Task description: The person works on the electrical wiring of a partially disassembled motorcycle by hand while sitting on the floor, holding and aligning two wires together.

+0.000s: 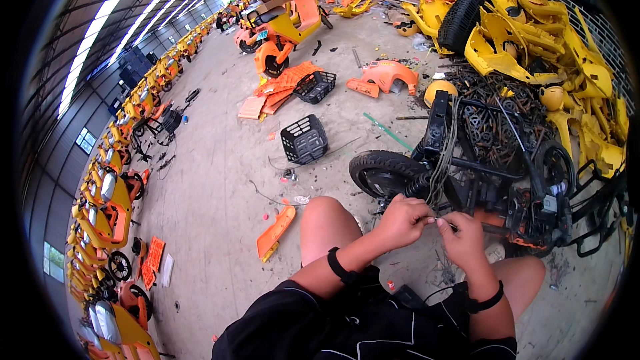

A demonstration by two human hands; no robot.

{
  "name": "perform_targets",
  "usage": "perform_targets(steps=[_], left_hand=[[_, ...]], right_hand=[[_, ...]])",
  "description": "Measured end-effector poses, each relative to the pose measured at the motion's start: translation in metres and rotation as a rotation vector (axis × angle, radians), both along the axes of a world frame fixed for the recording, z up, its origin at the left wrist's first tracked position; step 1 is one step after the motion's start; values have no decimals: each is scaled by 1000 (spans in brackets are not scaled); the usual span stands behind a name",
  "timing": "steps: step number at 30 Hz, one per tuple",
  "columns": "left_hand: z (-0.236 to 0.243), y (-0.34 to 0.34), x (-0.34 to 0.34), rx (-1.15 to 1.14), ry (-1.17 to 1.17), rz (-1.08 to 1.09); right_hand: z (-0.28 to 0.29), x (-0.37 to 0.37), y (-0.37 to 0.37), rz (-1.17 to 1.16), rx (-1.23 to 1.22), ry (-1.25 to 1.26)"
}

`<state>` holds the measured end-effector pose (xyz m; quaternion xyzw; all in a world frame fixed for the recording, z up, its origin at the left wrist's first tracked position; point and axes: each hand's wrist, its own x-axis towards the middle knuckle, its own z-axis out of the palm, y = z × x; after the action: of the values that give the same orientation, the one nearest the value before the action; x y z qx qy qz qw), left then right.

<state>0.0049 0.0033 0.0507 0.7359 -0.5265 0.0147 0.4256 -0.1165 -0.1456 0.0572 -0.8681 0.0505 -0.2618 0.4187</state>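
My left hand (403,221) and my right hand (463,237) meet over my knees, fingertips pinched close together. Between them is a small, thin piece, too small to name, with a dark bit showing by the right fingers. Just beyond my hands lies a stripped black scooter frame (490,172). A grey-green bundle of cables (448,153) hangs over it and runs down toward my fingers. The frame's black wheel (373,163) rests on the floor to the left of the cables. Orange-red parts (492,217) show low on the frame, right of my right hand.
Yellow body panels (507,43) are heaped at the back right, beside a pile of rusty metal parts (510,113). Black baskets (304,139) and an orange panel (275,233) lie on the floor. An orange scooter (287,17) stands beyond; yellow scooters (107,217) line the left.
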Motion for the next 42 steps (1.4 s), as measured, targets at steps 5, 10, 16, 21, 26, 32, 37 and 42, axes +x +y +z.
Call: perform_targets(steps=[5,10,16,21,26,32,37,42], left_hand=[[7,-1,-7,-74,-387,31],[8,-6,-10,-121,-438,36],[-22,-10,4,-123,-25,43],[-36,-3,13,50,931,-81],[-30,0,13,101,1239,-232],[-22,10,18,154,1231,-275],[-25,14,12,169,847,-203],[-9,16,0,4,265,-70]], right_hand=[[-5,-4,-24,254,1255,390],[1,-5,-30,283,1300,437],[18,-2,-14,-19,-66,32],[44,-4,-10,16,-553,-59],[32,1,-18,141,-756,-53],[37,5,-12,158,-745,-85],[27,5,-15,253,-425,60],[8,9,-14,200,45,140]])
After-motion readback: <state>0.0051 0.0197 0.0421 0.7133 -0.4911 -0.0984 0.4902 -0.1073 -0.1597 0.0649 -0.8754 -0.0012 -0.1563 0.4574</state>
